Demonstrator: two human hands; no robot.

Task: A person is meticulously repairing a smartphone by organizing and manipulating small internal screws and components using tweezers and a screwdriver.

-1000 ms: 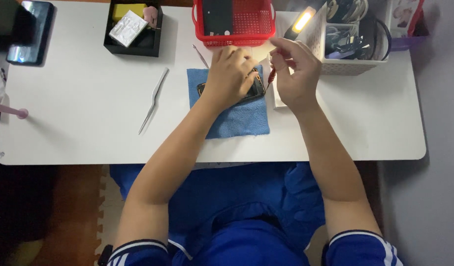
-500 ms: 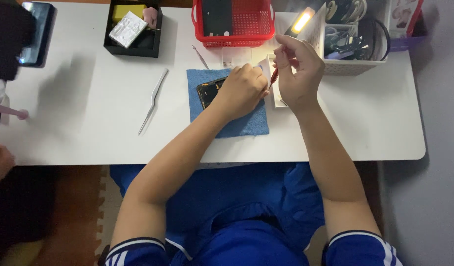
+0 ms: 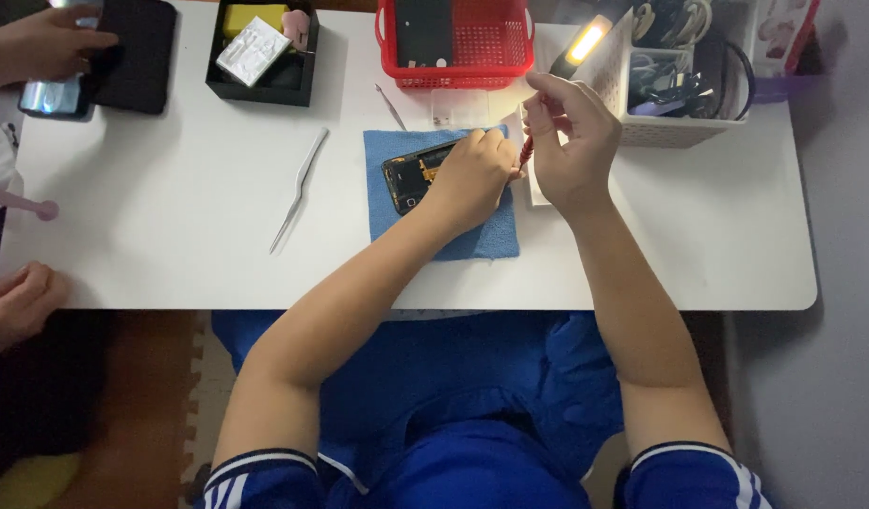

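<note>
An opened phone (image 3: 408, 174), its insides showing, lies on a blue cloth (image 3: 472, 240) on the white table (image 3: 171, 236). My left hand (image 3: 472, 177) rests on the phone's right part and covers it. My right hand (image 3: 571, 141) is raised just to the right of it, fingers closed on a thin red-handled screwdriver (image 3: 526, 151) that points down toward the phone's edge. A small white tray (image 3: 532, 184) lies partly hidden under my right hand.
Metal tweezers (image 3: 299, 188) lie left of the cloth and a thin pick (image 3: 390, 106) above it. At the back stand a black box (image 3: 263, 52), a red basket (image 3: 458, 42), a lit lamp (image 3: 585, 42) and a white cable basket (image 3: 680, 85). Another person's hands (image 3: 39, 47) hold a phone at the far left.
My left hand has slid right, uncovering the phone's left half. My right hand with the screwdriver stays about where it was. Another person's hands have come into view at the left.
</note>
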